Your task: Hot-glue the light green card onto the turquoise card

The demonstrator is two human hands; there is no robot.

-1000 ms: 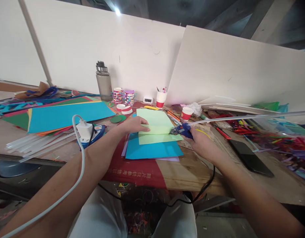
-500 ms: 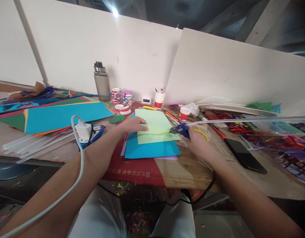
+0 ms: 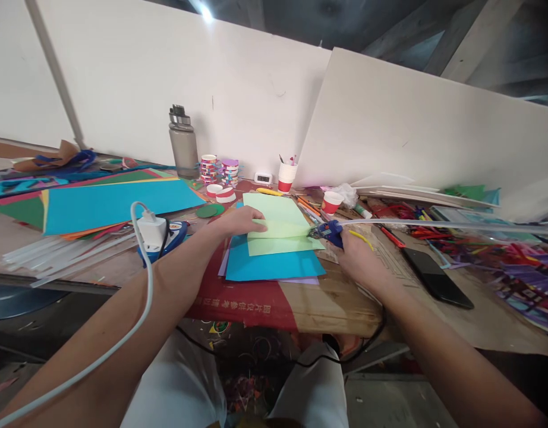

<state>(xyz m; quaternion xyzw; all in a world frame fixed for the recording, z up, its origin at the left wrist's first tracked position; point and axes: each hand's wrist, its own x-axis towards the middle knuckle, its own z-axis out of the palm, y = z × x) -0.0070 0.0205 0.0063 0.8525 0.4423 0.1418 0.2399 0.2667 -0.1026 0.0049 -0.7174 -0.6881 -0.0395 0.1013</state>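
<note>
Right now the left hand [image 3: 238,221] lies flat w/ fingers spread, pinning the folded edge of the light green paper [image 3: 278,223], which sits on a blue sheet [image 3: 274,264] near the front of the surface [image 3: 336,300]. The right hand [image 3: 356,255] is closed around a blue glue gun [image 3: 330,230], nozzle at the green paper's right edge, a clear glue stick [image 3: 434,224] sticking out the back.

Risks, as I judge them: nozzle is close to the left fingertips, so a slip along the fold could burn them. Excess glue could seep through and bond green to blue. The long stick may sweep into the red cup [image 3: 333,202] or clutter on the right. The black cord [image 3: 372,339] hanging off the surface edge could snag a knee and jerk the gun. The phone [image 3: 437,278] is near enough for drips.
</note>
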